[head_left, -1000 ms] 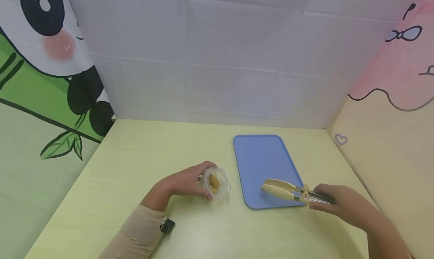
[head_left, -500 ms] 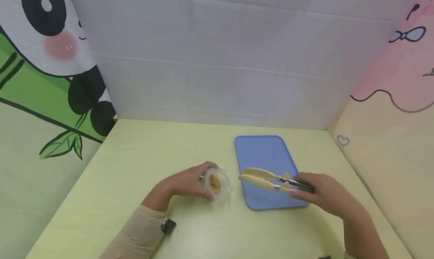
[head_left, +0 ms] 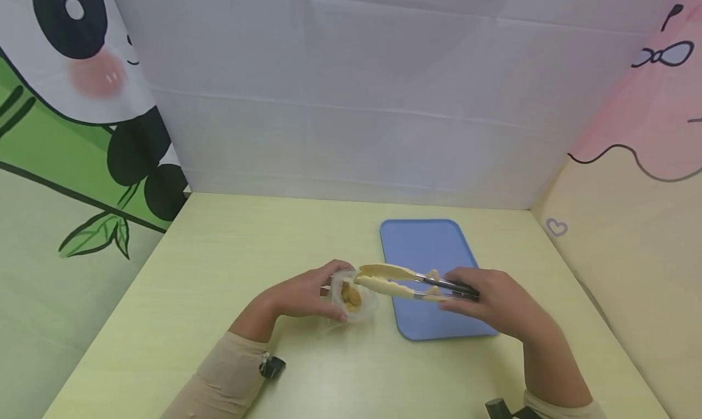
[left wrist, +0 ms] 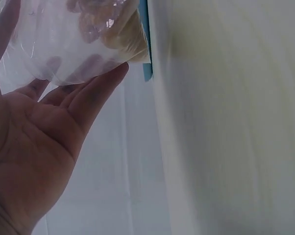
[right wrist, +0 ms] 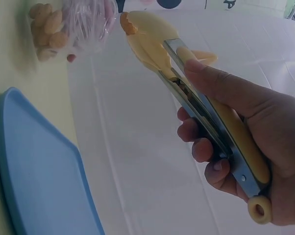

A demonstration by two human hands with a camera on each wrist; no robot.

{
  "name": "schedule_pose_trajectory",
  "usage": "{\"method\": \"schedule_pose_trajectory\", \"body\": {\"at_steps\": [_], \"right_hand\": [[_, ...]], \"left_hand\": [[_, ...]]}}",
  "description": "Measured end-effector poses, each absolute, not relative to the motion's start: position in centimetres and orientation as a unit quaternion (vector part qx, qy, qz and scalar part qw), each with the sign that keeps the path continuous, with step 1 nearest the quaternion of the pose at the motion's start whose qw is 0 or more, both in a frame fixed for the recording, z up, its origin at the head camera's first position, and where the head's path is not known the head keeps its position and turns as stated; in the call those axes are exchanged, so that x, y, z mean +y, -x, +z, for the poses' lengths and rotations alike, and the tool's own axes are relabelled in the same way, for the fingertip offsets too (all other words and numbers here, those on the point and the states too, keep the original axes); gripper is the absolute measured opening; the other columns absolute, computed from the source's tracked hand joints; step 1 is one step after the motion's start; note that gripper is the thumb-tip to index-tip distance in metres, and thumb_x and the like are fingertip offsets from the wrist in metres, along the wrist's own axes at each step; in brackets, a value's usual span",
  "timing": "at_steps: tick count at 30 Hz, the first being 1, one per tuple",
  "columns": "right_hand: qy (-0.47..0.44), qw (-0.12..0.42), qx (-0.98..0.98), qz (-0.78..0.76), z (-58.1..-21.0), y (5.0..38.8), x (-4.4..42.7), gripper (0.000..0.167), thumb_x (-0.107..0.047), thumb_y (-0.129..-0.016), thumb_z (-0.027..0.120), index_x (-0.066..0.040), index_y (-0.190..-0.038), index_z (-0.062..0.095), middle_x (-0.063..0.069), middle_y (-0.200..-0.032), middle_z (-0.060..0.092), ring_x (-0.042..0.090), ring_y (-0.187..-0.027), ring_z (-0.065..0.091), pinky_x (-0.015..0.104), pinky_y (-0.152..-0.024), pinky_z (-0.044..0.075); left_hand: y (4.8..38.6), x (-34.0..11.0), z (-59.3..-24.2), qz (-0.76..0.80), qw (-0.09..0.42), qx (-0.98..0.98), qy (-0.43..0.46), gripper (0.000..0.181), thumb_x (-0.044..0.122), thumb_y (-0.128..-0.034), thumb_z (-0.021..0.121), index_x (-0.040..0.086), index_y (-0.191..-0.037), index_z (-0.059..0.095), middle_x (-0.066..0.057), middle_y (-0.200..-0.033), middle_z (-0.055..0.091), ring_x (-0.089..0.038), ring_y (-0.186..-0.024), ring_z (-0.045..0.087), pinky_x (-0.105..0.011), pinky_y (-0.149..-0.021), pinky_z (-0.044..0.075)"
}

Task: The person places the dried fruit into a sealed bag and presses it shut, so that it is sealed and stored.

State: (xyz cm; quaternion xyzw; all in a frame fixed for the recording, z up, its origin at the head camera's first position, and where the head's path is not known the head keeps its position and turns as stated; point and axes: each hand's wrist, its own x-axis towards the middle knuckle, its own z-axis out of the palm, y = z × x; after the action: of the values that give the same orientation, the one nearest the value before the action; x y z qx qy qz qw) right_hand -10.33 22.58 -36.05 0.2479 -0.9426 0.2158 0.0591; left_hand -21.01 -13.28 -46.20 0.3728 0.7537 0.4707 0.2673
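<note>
Tongs [head_left: 388, 273], head view: gripped by right hand [head_left: 501, 300], tips held at mouth of clear bag [head_left: 366, 308]. Bag, with brown pieces [head_left: 351, 296] inside, held left of blue tray [head_left: 430, 243] between part-curled fingers and thumb of left hand [head_left: 304, 294]. Left wrist view: fingers pressed against bag's plastic. Right wrist view: tongs clasped between thumb and curled fingers.

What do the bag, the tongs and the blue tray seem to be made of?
Bag: thin, clear plastic film, judging by its see-through, glossy creases.
Tongs: arms likely metal, silvery and reflective; pale, matte tips perhaps silicone or plastic.
Tray: probably smooth moulded plastic, from its even blue and raised rim.
</note>
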Motion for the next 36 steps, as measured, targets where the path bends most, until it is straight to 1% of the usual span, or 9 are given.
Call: {"method": "schedule_pose_trajectory", "body": {"at_steps": [4,11,16,20,25,28,31,34,36], "right_hand": [[-0.252,0.053,-0.940,0.224,-36.1,10.5,21.8,0.023,-0.044,-0.085,0.073,-0.032,-0.102,0.064,-0.024,-0.077,0.055,-0.003,-0.066,0.050,0.020,-0.062,0.044],[-0.201,0.006,-0.940,0.276,-35.8,10.9,21.2,0.044,-0.057,-0.076,0.077,-0.029,-0.102,0.055,-0.013,-0.073,0.053,0.005,-0.062,0.050,0.024,-0.056,0.044],[-0.159,0.056,-0.937,0.307,-35.5,11.7,22.3,0.048,-0.048,-0.076,0.081,-0.027,-0.111,0.056,-0.008,-0.077,0.056,0.010,-0.067,0.051,0.026,-0.058,0.043],[-0.099,0.112,-0.945,0.291,-35.4,12.2,24.5,0.055,-0.043,-0.079,0.080,-0.020,-0.122,0.055,-0.002,-0.082,0.057,0.013,-0.069,0.051,0.027,-0.057,0.042],[0.030,0.125,-0.956,0.264,-36.3,12.8,28.6,0.063,-0.055,-0.084,0.070,-0.011,-0.125,0.051,0.008,-0.087,0.058,0.022,-0.074,0.052,0.033,-0.059,0.040],[0.100,0.103,-0.957,0.251,-37.3,13.2,31.3,0.075,-0.065,-0.085,0.062,-0.004,-0.127,0.048,0.015,-0.100,0.060,0.031,-0.085,0.055,0.039,-0.064,0.041],[0.154,0.060,-0.958,0.234,-38.6,13.4,33.6,0.082,-0.072,-0.083,0.058,0.002,-0.119,0.049,0.017,-0.098,0.059,0.031,-0.082,0.055,0.039,-0.059,0.040],[0.194,0.013,-0.958,0.211,-39.8,13.3,35.4,0.090,-0.077,-0.081,0.054,0.007,-0.112,0.049,0.018,-0.092,0.057,0.029,-0.073,0.053,0.036,-0.054,0.039],[0.206,-0.015,-0.959,0.193,-40.4,13.2,36.3,0.098,-0.077,-0.082,0.052,0.015,-0.116,0.047,0.026,-0.096,0.058,0.034,-0.076,0.055,0.040,-0.056,0.042]], "left_hand": [[21.0,-13.3,-45.9,0.490,0.276,0.736,-0.377,0.076,0.033,-0.0802,0.081,0.032,-0.140,0.033,0.001,-0.131,0.054,-0.015,-0.116,0.057,-0.039,-0.106,0.042],[21.0,-13.1,-45.2,0.521,0.286,0.710,-0.378,0.075,0.025,-0.0807,0.081,0.029,-0.140,0.035,-0.007,-0.132,0.053,-0.020,-0.117,0.058,-0.038,-0.102,0.045],[21.0,-13.0,-44.6,0.537,0.291,0.697,-0.376,0.076,0.021,-0.0804,0.081,0.027,-0.140,0.035,-0.008,-0.133,0.051,-0.024,-0.119,0.057,-0.040,-0.099,0.048],[21.0,-13.0,-44.3,0.551,0.298,0.684,-0.375,0.075,0.018,-0.0810,0.080,0.025,-0.140,0.035,-0.011,-0.136,0.049,-0.028,-0.123,0.053,-0.042,-0.097,0.049],[20.9,-13.2,-44.1,0.560,0.301,0.681,-0.364,0.076,0.019,-0.0808,0.081,0.025,-0.140,0.035,-0.011,-0.139,0.047,-0.031,-0.125,0.052,-0.039,-0.095,0.051],[20.8,-13.5,-44.0,0.564,0.299,0.682,-0.358,0.076,0.018,-0.0802,0.081,0.025,-0.140,0.035,-0.011,-0.140,0.046,-0.031,-0.125,0.053,-0.039,-0.094,0.051],[20.7,-13.6,-44.1,0.567,0.297,0.681,-0.357,0.076,0.017,-0.0804,0.081,0.024,-0.140,0.035,-0.012,-0.140,0.046,-0.030,-0.124,0.053,-0.039,-0.094,0.051],[20.5,-13.7,-44.1,0.573,0.302,0.674,-0.355,0.076,0.015,-0.0811,0.080,0.023,-0.141,0.034,-0.013,-0.139,0.046,-0.032,-0.120,0.056,-0.039,-0.091,0.053],[20.4,-13.8,-44.0,0.579,0.305,0.668,-0.354,0.076,0.013,-0.0814,0.079,0.023,-0.141,0.033,-0.015,-0.138,0.047,-0.035,-0.118,0.057,-0.040,-0.089,0.054]]}}
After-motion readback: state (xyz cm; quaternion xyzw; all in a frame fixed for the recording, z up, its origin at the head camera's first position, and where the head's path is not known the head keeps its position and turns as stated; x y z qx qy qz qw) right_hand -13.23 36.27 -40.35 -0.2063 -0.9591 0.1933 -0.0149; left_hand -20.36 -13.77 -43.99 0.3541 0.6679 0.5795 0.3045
